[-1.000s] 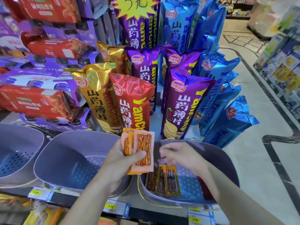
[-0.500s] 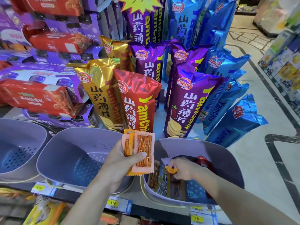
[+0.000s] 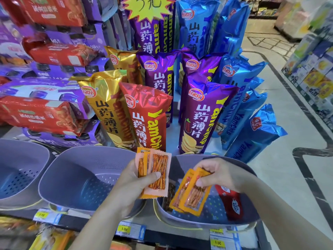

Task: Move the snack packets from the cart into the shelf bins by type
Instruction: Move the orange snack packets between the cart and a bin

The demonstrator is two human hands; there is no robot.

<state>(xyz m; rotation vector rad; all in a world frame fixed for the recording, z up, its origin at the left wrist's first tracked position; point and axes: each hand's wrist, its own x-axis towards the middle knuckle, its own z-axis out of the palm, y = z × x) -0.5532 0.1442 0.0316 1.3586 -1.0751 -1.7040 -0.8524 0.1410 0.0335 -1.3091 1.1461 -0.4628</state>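
Note:
My left hand [image 3: 134, 184] grips a small stack of pale orange snack packets [image 3: 158, 175] upright between the middle bin [image 3: 59, 179] and the right bin [image 3: 212, 220]. My right hand [image 3: 219, 172] pinches two orange packets [image 3: 191, 196] by their top edge and holds them above the right bin. That right bin still holds a dark packet [image 3: 170, 193] at its left side and a red packet [image 3: 229, 201] at its right side. The middle bin holds nothing visible.
A third purple perforated bin [image 3: 16, 170] stands at far left. Tall yam chip bags [image 3: 147, 116] in gold, red, purple and blue stand behind the bins, with red and purple boxes [image 3: 39, 114] stacked left. Price tags [image 3: 124, 229] line the shelf edge; an open aisle floor [image 3: 281, 177] lies right.
My right hand reached down into the right bin, took hold of two orange packets and has lifted them out. My left hand has kept its stack in place.

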